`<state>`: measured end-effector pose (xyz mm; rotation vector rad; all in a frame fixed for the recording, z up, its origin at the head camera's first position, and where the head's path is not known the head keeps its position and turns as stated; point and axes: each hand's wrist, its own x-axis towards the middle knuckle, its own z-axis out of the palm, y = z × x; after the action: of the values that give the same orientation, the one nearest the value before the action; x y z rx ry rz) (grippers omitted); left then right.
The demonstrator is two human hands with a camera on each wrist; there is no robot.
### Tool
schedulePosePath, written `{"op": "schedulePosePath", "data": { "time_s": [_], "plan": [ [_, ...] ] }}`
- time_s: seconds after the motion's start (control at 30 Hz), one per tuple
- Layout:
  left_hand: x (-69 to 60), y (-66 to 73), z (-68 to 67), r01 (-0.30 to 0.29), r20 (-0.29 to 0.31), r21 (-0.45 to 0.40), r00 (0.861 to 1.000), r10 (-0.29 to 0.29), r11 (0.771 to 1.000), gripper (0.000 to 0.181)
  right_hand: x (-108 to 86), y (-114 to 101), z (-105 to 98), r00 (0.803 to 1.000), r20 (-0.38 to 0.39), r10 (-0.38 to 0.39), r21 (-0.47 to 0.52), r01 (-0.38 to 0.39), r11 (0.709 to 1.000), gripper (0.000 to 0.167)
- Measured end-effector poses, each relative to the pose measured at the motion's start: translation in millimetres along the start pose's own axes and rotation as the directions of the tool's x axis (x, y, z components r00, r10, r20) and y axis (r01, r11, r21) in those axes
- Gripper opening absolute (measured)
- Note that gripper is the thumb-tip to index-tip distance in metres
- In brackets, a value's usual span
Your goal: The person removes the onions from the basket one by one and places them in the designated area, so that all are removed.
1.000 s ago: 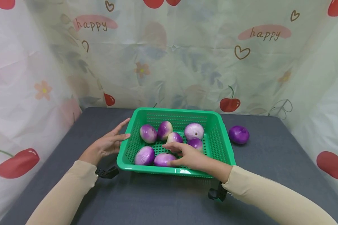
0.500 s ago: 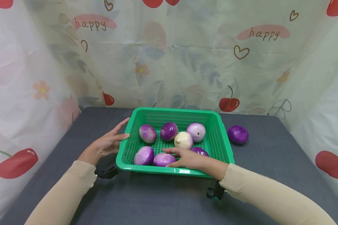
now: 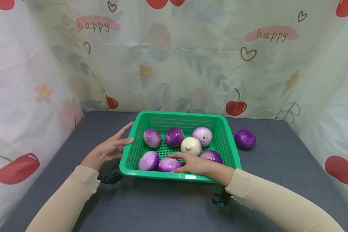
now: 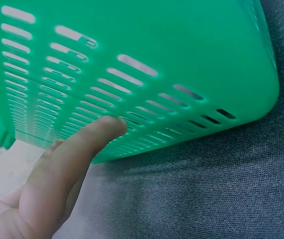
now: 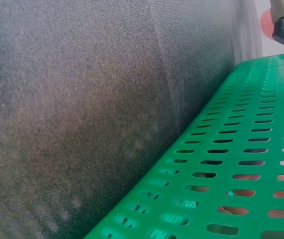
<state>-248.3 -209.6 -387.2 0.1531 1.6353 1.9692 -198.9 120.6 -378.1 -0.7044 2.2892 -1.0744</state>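
One purple onion [image 3: 167, 164], lower centre, is pinched by right hand [image 3: 193, 163]; left hand [image 3: 108, 149], spread apart, touches green basket [image 3: 159, 175].

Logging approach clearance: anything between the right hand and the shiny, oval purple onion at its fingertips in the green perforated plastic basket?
Nothing visible. In the head view, the right hand is inside the basket, thumb and fingertips at the onion; no basket wall or other onion between. Contact unclear.
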Motion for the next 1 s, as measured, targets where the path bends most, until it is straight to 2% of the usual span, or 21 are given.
{"op": "schedulePosePath", "data": {
  "time_s": [0.13,0.3,0.5,0.67,0.83,1.0],
  "plan": [
    [-0.4,-0.3,0.0,0.003,-0.003,0.005,1.0,-0.003,1.0,0.077,-0.5,-1.3,0.9,1.0,-0.019,0.003,0.019,-0.003,1.0,0.061],
    [-0.7,-0.5,-0.6,0.001,-0.004,0.012,1.0,-0.001,1.0,0.076,-1.8,-3.8,1.7,0.999,-0.047,-0.013,-0.018,0.012,1.0,0.06],
    [-0.3,-0.5,-0.9,0.002,0.002,0.015,1.0,-0.002,1.0,0.074,-5.3,-8.7,-1.6,0.989,-0.131,-0.074,-0.067,0.065,0.996,0.061],
    [-0.5,-0.4,-1.4,-0.002,-0.001,0.022,1.0,0.002,1.0,0.074,-11.4,-16.4,-8.2,0.971,-0.206,-0.124,0.044,0.136,0.99,0.064],
    [0.2,-0.6,-1.3,0.003,-0.005,0.018,1.0,-0.003,1.0,0.075,-23.3,-24.8,-17.3,0.958,-0.257,-0.13,0.201,0.184,0.962,0.069],
    [1.1,-1.4,-1.8,0.004,-0.008,0.018,1.0,-0.004,1.0,0.075,-39.2,-29.4,-29.0,0.944,-0.291,-0.157,0.259,0.236,0.937,0.081]
  ]
}}
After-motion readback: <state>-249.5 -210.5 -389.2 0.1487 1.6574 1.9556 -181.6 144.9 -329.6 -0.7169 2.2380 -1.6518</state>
